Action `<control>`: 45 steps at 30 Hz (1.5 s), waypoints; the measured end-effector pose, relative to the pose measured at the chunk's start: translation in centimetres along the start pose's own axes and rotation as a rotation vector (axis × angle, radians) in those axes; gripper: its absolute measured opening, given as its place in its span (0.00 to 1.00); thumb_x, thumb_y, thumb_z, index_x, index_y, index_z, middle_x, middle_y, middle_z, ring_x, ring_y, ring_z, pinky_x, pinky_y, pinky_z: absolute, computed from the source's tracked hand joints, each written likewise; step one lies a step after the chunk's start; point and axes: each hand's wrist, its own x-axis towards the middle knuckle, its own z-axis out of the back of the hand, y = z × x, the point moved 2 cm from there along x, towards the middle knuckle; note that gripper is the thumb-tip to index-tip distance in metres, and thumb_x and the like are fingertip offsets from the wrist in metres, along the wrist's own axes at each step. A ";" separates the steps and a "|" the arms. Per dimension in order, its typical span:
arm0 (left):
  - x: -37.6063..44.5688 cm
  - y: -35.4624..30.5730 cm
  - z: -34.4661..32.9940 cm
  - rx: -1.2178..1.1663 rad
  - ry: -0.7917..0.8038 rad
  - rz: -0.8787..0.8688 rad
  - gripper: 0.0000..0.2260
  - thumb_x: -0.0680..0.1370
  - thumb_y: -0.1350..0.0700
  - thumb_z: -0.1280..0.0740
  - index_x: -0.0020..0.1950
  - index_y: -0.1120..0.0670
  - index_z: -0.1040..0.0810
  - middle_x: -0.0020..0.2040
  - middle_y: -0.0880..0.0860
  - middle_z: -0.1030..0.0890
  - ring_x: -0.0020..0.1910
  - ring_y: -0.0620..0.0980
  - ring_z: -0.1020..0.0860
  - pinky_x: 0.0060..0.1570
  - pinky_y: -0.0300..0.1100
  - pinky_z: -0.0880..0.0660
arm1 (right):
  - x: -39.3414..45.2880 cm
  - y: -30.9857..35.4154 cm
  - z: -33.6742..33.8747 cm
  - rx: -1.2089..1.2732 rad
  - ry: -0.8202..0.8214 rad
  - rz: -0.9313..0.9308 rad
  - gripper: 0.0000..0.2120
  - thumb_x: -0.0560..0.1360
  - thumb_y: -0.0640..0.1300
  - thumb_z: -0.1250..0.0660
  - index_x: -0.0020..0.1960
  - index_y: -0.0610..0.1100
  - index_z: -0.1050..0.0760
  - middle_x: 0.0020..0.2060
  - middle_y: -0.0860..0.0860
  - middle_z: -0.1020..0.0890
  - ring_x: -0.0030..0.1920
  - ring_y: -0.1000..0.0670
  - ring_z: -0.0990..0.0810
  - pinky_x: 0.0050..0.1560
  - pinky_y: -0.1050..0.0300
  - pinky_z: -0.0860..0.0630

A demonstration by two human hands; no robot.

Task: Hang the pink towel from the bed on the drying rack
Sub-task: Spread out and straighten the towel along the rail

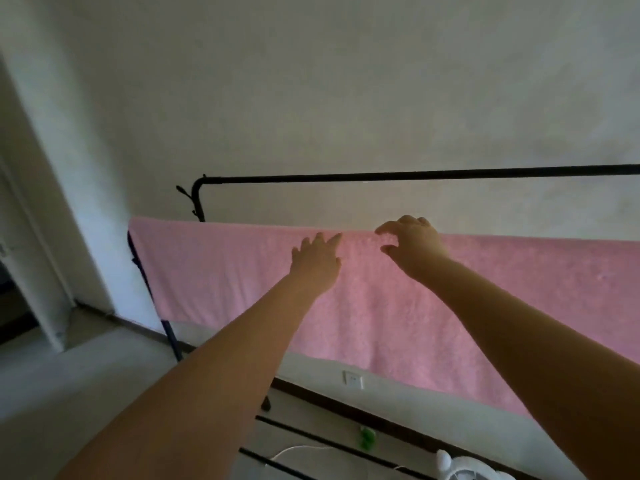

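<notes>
pink towel is already draped over a lower rail of the drying rack, spread wide w/ its front half hanging down flat and reaching past the right edge of view. judging by this, the hanging itself looks basically done; what's left seems to be small stuff, e.g. smoothing the top fold or evening it out, then letting go. left hand lies flat against the towel just below the top fold, fingers spread and straight, not gripping anything. right hand is at the top edge, fingers apart and loosely curled, thumb separate; cannot tell whether the tips touch the cloth or hover just above it, but it isn't pinching fabric. both bare forearms reach up from the bottom of view. towel looks soft, fuzzy terry, matte, w/ only faint ripples, no big bunching. rack is thin black metal tube: a higher bar runs across behind the towel w/ a curved corner and small hooks at left, a slanted leg shows by the towel's left edge, and more thin bars sit low near the floor. behind is a plain pale wall w/ a white socket; low down, a small green thing, a white cord and part of a white fan. pic is dim and a bit blurry.
</notes>
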 end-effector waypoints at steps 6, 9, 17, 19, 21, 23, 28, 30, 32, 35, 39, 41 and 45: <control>0.7 11.6 1.2 -0.016 0.009 -0.011 0.25 0.82 0.51 0.45 0.78 0.49 0.48 0.77 0.57 0.44 0.73 0.62 0.41 0.69 0.59 0.39 | 4.6 10.7 -4.4 0.033 0.037 0.019 0.17 0.78 0.48 0.33 0.66 0.55 0.26 0.64 0.50 0.25 0.65 0.46 0.29 0.66 0.48 0.29; 1.7 15.9 0.8 -0.012 -0.020 0.013 0.25 0.82 0.52 0.44 0.78 0.49 0.46 0.76 0.57 0.42 0.72 0.62 0.40 0.68 0.59 0.37 | 7.1 15.0 -6.9 0.043 0.057 0.064 0.17 0.78 0.48 0.34 0.66 0.54 0.26 0.64 0.50 0.25 0.64 0.47 0.28 0.65 0.49 0.28; 7.1 26.5 -0.7 0.032 -0.058 0.025 0.24 0.81 0.59 0.44 0.76 0.46 0.43 0.73 0.56 0.37 0.70 0.59 0.36 0.65 0.59 0.34 | 15.7 24.2 -14.2 0.093 0.148 0.094 0.17 0.79 0.44 0.35 0.67 0.50 0.26 0.62 0.48 0.24 0.60 0.46 0.24 0.64 0.49 0.26; 8.4 29.8 -0.9 0.068 -0.059 -0.006 0.25 0.81 0.61 0.44 0.76 0.45 0.42 0.71 0.53 0.34 0.70 0.56 0.36 0.65 0.58 0.34 | 18.0 26.7 -15.9 0.081 0.196 0.094 0.15 0.79 0.45 0.36 0.65 0.47 0.24 0.60 0.46 0.22 0.58 0.46 0.23 0.62 0.51 0.25; 9.8 33.1 -0.7 0.067 -0.043 -0.037 0.24 0.81 0.62 0.45 0.75 0.46 0.39 0.69 0.53 0.30 0.68 0.55 0.33 0.64 0.55 0.32 | 19.7 29.0 -17.2 0.057 0.265 0.090 0.12 0.79 0.45 0.37 0.61 0.44 0.22 0.55 0.46 0.20 0.54 0.46 0.21 0.59 0.52 0.24; 11.0 37.1 -0.6 0.002 -0.033 -0.026 0.22 0.80 0.63 0.45 0.74 0.50 0.35 0.69 0.55 0.29 0.67 0.55 0.30 0.64 0.50 0.31 | 21.4 30.9 -18.4 0.038 0.312 0.066 0.11 0.79 0.44 0.37 0.58 0.43 0.20 0.50 0.46 0.18 0.50 0.47 0.20 0.55 0.54 0.23; 13.3 43.6 -1.0 -0.071 0.025 0.019 0.22 0.79 0.63 0.44 0.72 0.50 0.31 0.70 0.55 0.28 0.66 0.55 0.29 0.64 0.44 0.32 | 23.6 32.3 -19.9 -0.002 0.346 0.018 0.13 0.78 0.48 0.35 0.54 0.41 0.19 0.43 0.47 0.20 0.43 0.48 0.22 0.43 0.57 0.27; 14.3 44.3 -1.0 -0.108 0.039 -0.017 0.21 0.79 0.60 0.43 0.71 0.48 0.30 0.69 0.53 0.27 0.66 0.54 0.28 0.64 0.42 0.33 | 24.5 33.9 -20.5 -0.011 0.340 0.038 0.13 0.79 0.48 0.37 0.54 0.41 0.19 0.45 0.46 0.19 0.45 0.48 0.22 0.46 0.57 0.27; 14.5 44.6 -0.9 -0.175 -0.024 -0.056 0.18 0.79 0.57 0.43 0.68 0.46 0.26 0.67 0.49 0.24 0.65 0.50 0.27 0.62 0.37 0.36 | 25.0 35.8 -21.0 -0.002 0.325 0.061 0.13 0.80 0.47 0.39 0.55 0.43 0.19 0.48 0.47 0.18 0.48 0.48 0.20 0.51 0.56 0.24; 13.6 46.8 -1.2 -0.250 -0.164 -0.091 0.16 0.81 0.55 0.42 0.67 0.48 0.25 0.66 0.48 0.23 0.64 0.49 0.27 0.65 0.37 0.37 | 25.6 39.1 -22.5 -0.013 0.290 0.053 0.11 0.80 0.45 0.39 0.55 0.45 0.19 0.49 0.48 0.17 0.49 0.48 0.19 0.53 0.55 0.22; 12.4 53.4 -1.1 -0.292 -0.412 0.084 0.16 0.80 0.65 0.42 0.64 0.55 0.24 0.60 0.54 0.21 0.59 0.53 0.25 0.61 0.41 0.29 | 27.0 43.7 -24.3 -0.039 0.241 0.019 0.12 0.79 0.41 0.38 0.59 0.46 0.20 0.54 0.48 0.19 0.53 0.47 0.20 0.57 0.54 0.23; 12.0 57.1 -0.8 -0.274 -0.476 0.192 0.15 0.77 0.68 0.42 0.59 0.57 0.23 0.55 0.57 0.23 0.54 0.55 0.27 0.54 0.45 0.25 | 27.8 46.3 -25.3 -0.056 0.183 0.009 0.13 0.79 0.40 0.38 0.59 0.46 0.19 0.54 0.47 0.20 0.53 0.47 0.21 0.57 0.54 0.23; 12.4 61.7 -0.7 -0.331 -0.473 0.243 0.12 0.79 0.64 0.39 0.61 0.58 0.24 0.55 0.58 0.25 0.53 0.54 0.25 0.51 0.43 0.26 | 28.4 49.5 -27.0 -0.050 0.062 -0.074 0.09 0.78 0.41 0.35 0.55 0.46 0.18 0.52 0.47 0.22 0.52 0.46 0.21 0.57 0.53 0.22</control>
